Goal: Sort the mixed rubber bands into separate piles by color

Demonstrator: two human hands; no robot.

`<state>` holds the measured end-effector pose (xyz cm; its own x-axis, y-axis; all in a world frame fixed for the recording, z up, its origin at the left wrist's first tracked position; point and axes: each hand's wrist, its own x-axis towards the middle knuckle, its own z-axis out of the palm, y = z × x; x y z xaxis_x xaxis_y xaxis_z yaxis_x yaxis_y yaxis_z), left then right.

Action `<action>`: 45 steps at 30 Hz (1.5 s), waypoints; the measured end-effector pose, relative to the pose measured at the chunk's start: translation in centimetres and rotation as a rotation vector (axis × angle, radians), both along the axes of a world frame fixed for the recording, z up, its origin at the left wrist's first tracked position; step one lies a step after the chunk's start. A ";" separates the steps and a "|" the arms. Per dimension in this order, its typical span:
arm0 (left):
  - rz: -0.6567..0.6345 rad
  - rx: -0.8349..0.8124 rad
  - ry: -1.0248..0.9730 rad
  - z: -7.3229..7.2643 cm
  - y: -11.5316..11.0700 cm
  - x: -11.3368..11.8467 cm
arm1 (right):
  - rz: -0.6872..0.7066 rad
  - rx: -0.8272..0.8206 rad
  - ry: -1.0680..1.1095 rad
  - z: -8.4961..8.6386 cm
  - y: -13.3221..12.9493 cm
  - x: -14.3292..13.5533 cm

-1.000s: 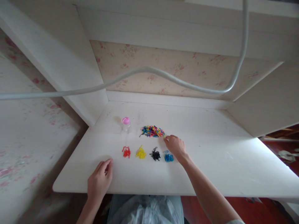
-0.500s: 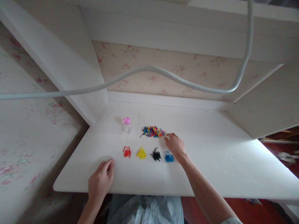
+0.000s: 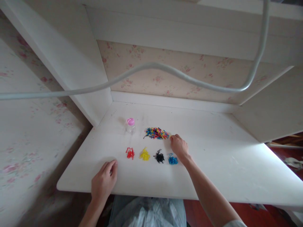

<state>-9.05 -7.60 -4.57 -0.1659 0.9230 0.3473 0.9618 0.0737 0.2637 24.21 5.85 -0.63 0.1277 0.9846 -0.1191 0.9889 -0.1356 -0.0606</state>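
Note:
My right hand (image 3: 179, 147) is at the right end of a mixed pile of small coloured rubber bands (image 3: 156, 133). Its fingers are pinched together, and what lies between them is too small to make out. My left hand (image 3: 104, 177) rests loosely closed near the desk's front edge, with nothing visible in it. Between the hands runs a row of single-colour heaps: red bands (image 3: 130, 154), yellow bands (image 3: 144, 154), black bands (image 3: 159, 156) and blue bands (image 3: 173, 160). The blue heap lies just left of my right wrist.
A small clear jar with a pink lid (image 3: 130, 125) stands left of the mixed pile. The white desk (image 3: 220, 157) has a panel (image 3: 78, 72) at its left and a low back ledge (image 3: 170, 100). A pale cable (image 3: 151, 65) crosses the upper view.
The fingers of my right hand have curled in more tightly by the right end of the mixed pile. My left hand stays put on the desk. The view has shifted slightly.

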 end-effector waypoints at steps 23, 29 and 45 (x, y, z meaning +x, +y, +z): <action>0.024 -0.015 -0.023 0.1 -0.1 0.1 | 0.682 -0.004 0.142 1.8 -4.3 -6.2; 0.031 -0.048 -0.031 0.1 0.0 0.0 | 0.717 -0.020 0.067 1.5 -3.9 -6.8; -0.310 -0.152 -0.272 4.6 3.4 3.3 | 0.155 0.385 0.724 -1.2 -13.3 1.1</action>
<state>-5.73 -4.24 0.01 0.0607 0.9808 0.1854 0.8417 -0.1502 0.5187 25.30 -7.48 -1.87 0.0088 0.9735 0.2286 0.6936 0.1588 -0.7026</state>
